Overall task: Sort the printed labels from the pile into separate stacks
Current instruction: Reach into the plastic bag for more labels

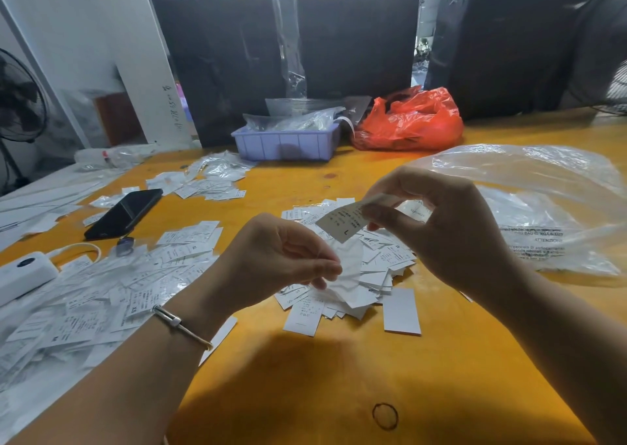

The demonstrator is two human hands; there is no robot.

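A pile of white printed labels [366, 275] lies in the middle of the yellow table [339, 376]. My right hand [441, 227] hovers above it and pinches one label [342, 222] marked "L" between thumb and fingers. My left hand [281, 254], with a bracelet on the wrist, hangs over the pile's left side and pinches a crumpled white piece [346, 271]. Sorted labels lie in spread stacks at the left [112, 292], one near the phone [193, 236] and another further back [210, 183].
A black phone [125, 212] and a white power bank [23, 275] lie at the left. A clear plastic bag [549, 207] covers the right side. A purple bin [288, 141] and a red bag [414, 122] stand at the back. A rubber band [385, 415] lies near me.
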